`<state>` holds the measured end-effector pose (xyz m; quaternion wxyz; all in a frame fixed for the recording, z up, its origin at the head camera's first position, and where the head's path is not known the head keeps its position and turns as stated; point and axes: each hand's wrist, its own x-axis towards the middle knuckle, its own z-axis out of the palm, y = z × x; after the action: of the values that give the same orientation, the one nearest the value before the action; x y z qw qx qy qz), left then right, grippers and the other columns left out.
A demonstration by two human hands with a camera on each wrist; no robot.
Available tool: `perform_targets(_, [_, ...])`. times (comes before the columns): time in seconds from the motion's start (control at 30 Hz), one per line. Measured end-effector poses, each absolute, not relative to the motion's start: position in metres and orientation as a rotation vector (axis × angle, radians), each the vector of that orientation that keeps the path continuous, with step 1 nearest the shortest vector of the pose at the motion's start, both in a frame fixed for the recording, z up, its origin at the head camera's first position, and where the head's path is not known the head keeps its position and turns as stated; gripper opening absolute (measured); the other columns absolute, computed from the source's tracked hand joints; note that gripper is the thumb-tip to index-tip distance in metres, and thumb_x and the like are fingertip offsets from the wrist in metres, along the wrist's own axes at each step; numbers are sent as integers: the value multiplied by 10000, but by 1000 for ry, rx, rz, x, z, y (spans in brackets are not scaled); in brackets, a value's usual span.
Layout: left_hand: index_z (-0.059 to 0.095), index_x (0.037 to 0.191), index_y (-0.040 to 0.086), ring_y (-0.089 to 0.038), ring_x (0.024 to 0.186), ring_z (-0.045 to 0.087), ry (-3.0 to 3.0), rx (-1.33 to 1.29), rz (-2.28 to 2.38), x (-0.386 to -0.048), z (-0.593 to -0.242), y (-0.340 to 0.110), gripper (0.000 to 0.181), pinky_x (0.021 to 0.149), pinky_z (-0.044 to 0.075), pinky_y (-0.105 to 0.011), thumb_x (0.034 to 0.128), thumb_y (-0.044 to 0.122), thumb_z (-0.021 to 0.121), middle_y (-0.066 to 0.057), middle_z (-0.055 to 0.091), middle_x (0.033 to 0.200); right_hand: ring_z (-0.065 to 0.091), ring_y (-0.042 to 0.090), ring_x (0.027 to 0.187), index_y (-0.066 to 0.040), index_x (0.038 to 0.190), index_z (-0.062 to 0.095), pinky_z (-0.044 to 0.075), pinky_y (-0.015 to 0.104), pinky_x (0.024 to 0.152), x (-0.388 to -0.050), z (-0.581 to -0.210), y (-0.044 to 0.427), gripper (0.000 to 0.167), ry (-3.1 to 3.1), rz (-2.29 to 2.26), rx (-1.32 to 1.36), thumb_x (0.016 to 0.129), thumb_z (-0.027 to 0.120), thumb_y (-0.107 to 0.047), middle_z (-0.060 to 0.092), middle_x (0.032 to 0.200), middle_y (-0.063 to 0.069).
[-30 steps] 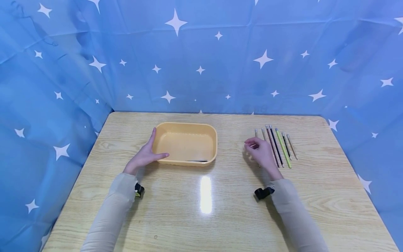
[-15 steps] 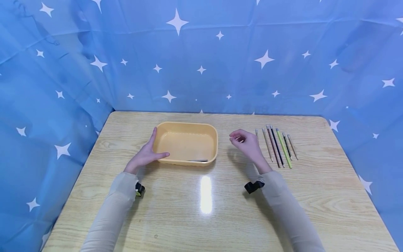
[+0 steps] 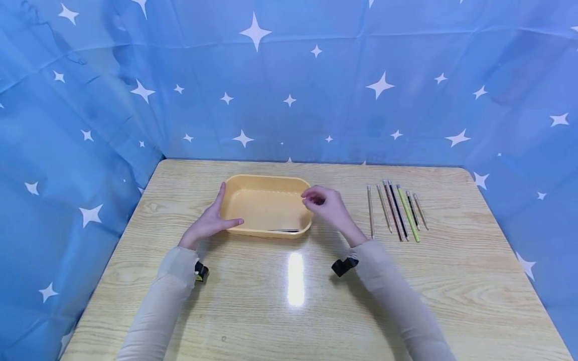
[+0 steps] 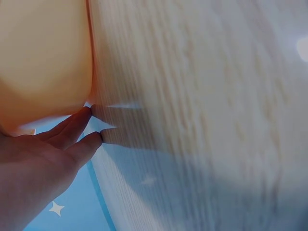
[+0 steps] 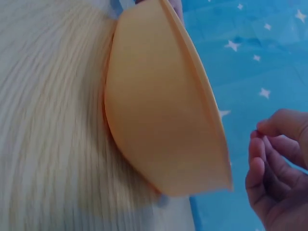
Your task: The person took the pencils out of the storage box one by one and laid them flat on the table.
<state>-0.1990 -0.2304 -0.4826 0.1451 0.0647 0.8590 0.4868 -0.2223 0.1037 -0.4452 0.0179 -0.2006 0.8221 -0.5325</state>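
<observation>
A shallow orange-yellow tray [image 3: 266, 233] stands on the table. My left hand [image 3: 207, 225] rests against its front left corner, thumb and fingers spread and straight. The left wrist view shows those fingertips [image 4: 89, 111] by the tray's outer wall. Over the tray's right rim is my right hand [image 3: 327, 205], thumb and index fingertips together, other fingers curled. Seen from the right wrist, no object shows between the fingertips [image 5: 262, 126], and the hand is apart from the tray wall [image 5: 163, 106]. A thin dark stick [image 3: 284, 230] lies inside along the front wall.
Several pencils lie side by side on the table's right, among them a light green one [image 3: 408, 213] and a plain wooden one [image 3: 371, 210]. A blue curtain with white stars [image 3: 316, 125] hangs behind and beside the wooden table [image 3: 253, 301].
My right hand has moved left from beside the pencils to the tray's right rim, with its fingertips staying together. The left hand and the tray have stayed in place.
</observation>
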Motion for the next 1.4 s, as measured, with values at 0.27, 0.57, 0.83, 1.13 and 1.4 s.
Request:
perform_targets(0.27, [-170,1529,214,-395,1431,33,2464,182,1421,-200,-485,-231,1178,1120,106,-573,830,275,777,-106,-93,1599,597,182,718,64,982,687,490,256,631,-229,-464,77,126,2491,-1626,-789,867,662,20,673,827,73])
perform_targets(0.57, [-173,1527,191,-415,1426,45,2455,179,1423,-197,-476,-228,1174,1113,116,-587,833,259,772,-135,-88,1596,604,144,747,59,980,682,515,263,691,-232,-469,57,122,2387,-1477,-975,867,660,18,659,823,41])
perform_targets(0.83, [-170,1527,238,-401,1428,76,2485,165,1401,-201,-486,-232,1191,1118,127,-570,817,335,782,-112,-70,1602,646,117,838,2,1075,696,512,228,784,-236,-471,40,182,2232,-1066,-1091,900,666,-38,696,928,52])
perform_targets(1.13, [-170,1527,238,-400,1430,78,2486,163,1392,-200,-486,-229,1189,1119,126,-569,820,342,780,-116,-69,1603,659,104,918,-4,1101,709,498,207,828,-240,-479,32,197,2185,-935,-1097,917,650,-43,715,1000,41])
perform_targets(1.4, [-171,1528,225,-401,1424,117,2494,165,1393,-199,-484,-230,1198,1117,149,-566,815,338,784,-125,-55,1604,645,97,974,-49,1158,698,481,235,882,-244,-480,29,229,2095,-956,-1029,945,617,-75,703,1071,19])
